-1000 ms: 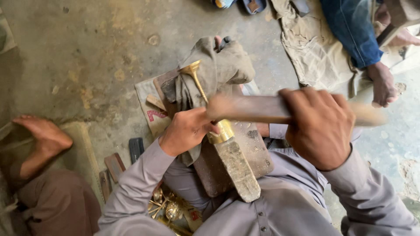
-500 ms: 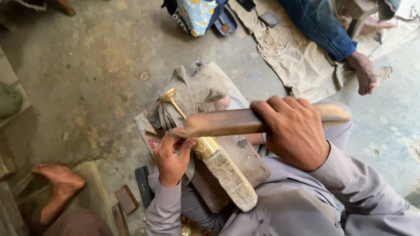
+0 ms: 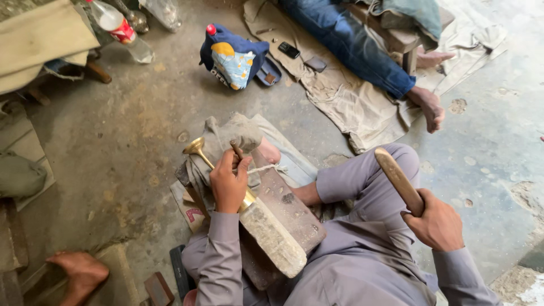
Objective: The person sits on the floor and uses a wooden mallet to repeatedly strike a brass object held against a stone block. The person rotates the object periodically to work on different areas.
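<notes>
Bare concrete floor (image 3: 130, 130) spreads around a seated person in grey clothes. Their left hand (image 3: 228, 182) is curled tight around a brass horn-shaped piece (image 3: 198, 148), whose flared end sticks out past the fingers toward the upper left, over a folded cloth (image 3: 229, 133). It rests at the top end of a wooden block (image 3: 289, 212) on the lap. Their right hand (image 3: 437, 225), well apart, is closed around a wooden stick (image 3: 398, 180), raised.

One brass horn-shaped piece (image 3: 196, 147), one wooden stick (image 3: 398, 180), one plastic bottle (image 3: 120, 29), one phone (image 3: 289, 50), one blue bag (image 3: 235, 55).
</notes>
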